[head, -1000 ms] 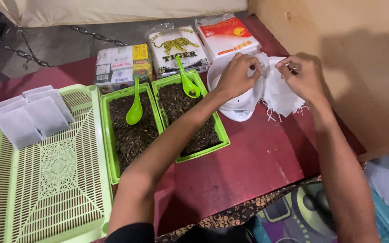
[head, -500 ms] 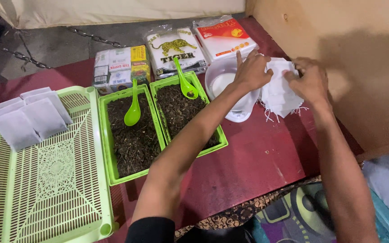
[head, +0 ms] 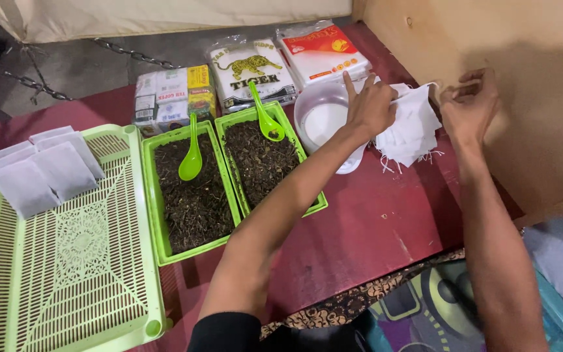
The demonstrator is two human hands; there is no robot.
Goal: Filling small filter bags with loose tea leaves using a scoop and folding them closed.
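The red table carries everything. Far left of the hands lies the pale green slatted tray, with filled white bags at its far corner. Between it and the hands sit two green tubs of loose tea, a green spoon resting in each. Beyond them lie packets, and just left of the grip sits a white scale.

The stack of empty bags lies right of the scale, under and between both hands. The left hand presses on the stack's near-left edge, forefinger raised, fingers partly spread, holding it down rather than gripping. The right hand hovers just right of the stack, thumb and fingertips pinched together; it seems to have a bag's drawstring or corner, though the pinch is too small to see clearly.

To peel one bag cleanly, I judge the left hand should pin the stack while the right lifts only the top layer, slowly, so strings don't drag neighbours.
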